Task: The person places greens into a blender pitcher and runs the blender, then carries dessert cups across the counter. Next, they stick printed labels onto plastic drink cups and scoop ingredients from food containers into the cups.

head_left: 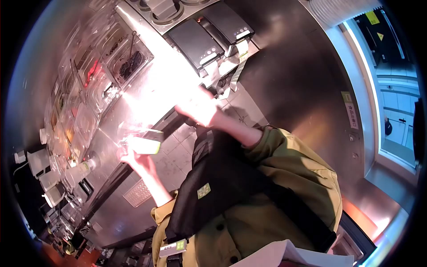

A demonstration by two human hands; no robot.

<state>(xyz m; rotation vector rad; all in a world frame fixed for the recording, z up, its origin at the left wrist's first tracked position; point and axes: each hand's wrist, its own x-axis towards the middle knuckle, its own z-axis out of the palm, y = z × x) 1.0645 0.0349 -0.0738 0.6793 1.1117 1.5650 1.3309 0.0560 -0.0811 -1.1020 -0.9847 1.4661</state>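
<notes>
Container: clear, with a bright green-edged label; the container [144, 144] is in the left grip [133, 158], its far side and contents lost in glare.
Left grip: closed around the container, individual fingers partly washed out.
Right grip [198, 106]: overexposed; cannot tell whether wide, narrow or holding something.
Worktop [106, 141]: bleached white between the grips and beyond them; front edge runs near both.
Tubs [129, 66]: beyond the left grip, crowded, outer ones blurred.
Printers [195, 43]: beyond the right grip, paper strip [240, 64] hanging.
Floor [174, 153]: open gap between the grips and the apron [213, 178].
</notes>
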